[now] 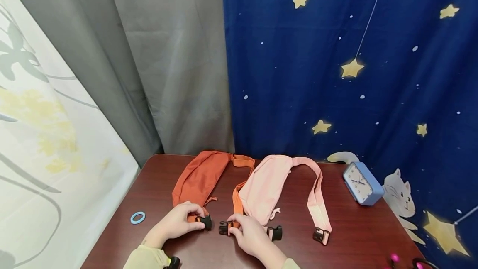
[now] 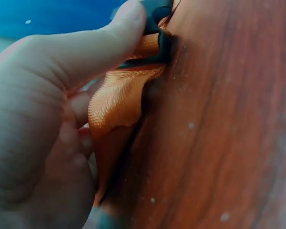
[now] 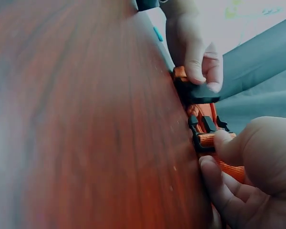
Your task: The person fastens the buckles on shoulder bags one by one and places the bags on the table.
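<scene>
An orange-red waist bag point(image 1: 203, 173) lies on the table, its orange strap curving over to the right. My left hand point(image 1: 181, 219) pinches the black socket buckle point(image 1: 206, 222) at one strap end between thumb and fingers. In my right hand point(image 1: 251, 235), thumb and fingers grip the webbing of the black pronged buckle point(image 1: 223, 228), whose prongs point toward the socket. A short gap separates the two buckle halves. The right wrist view shows the prongs point(image 3: 209, 125) just below the socket buckle point(image 3: 200, 93). Beside my right hand is a pink waist bag point(image 1: 265, 186).
The pink bag's socket buckle point(image 1: 276, 233) lies right of my right hand, its pronged buckle point(image 1: 321, 235) farther right. A blue alarm clock point(image 1: 363, 183) stands at the table's right edge. A blue ring point(image 1: 137, 218) lies left. Curtains point(image 1: 186, 74) hang behind the table.
</scene>
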{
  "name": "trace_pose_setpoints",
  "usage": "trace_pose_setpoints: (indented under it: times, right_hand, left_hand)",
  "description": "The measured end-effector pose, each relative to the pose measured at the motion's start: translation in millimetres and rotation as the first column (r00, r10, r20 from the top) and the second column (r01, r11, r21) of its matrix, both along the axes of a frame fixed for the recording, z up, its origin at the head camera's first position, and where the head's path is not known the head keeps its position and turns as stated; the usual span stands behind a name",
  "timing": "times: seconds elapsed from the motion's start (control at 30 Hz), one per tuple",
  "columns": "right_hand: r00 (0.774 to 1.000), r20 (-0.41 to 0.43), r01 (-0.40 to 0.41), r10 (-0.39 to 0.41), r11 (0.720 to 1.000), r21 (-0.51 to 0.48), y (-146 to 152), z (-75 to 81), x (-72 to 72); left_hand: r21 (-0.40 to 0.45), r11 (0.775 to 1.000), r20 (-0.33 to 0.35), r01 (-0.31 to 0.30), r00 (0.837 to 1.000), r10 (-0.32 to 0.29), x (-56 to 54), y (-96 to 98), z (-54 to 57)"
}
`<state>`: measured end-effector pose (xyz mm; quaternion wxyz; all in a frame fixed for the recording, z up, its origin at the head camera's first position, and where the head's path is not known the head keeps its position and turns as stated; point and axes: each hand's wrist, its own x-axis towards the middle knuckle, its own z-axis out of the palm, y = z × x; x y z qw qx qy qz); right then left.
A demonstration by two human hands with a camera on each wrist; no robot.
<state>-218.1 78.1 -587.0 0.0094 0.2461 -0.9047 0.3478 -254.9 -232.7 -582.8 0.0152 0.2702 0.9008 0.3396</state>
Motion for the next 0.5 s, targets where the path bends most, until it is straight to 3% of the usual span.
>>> trace_pose_setpoints:
  times: [0.2,0.33,0.5]
  right_hand:
    - [0.996,0.089,0.012,0.000,0.991,-0.135,-14,-7.9,-3.0]
    - [0.992,0.127,0.024,0.006,0.973,-0.229,-23,-12.9,-4.9]
    - [0.990,0.139,0.049,-0.011,0.961,-0.272,-29,-16.6,-5.4]
  left_hand:
    - [0.038,0.999,0.055,-0.023,0.998,0.021,2.1,-0.8,-2.8]
    - [0.052,0.998,0.054,-0.022,0.998,0.020,3.3,0.5,-1.8]
    - [0.060,0.998,0.052,-0.021,0.998,0.018,5.1,1.1,-1.1]
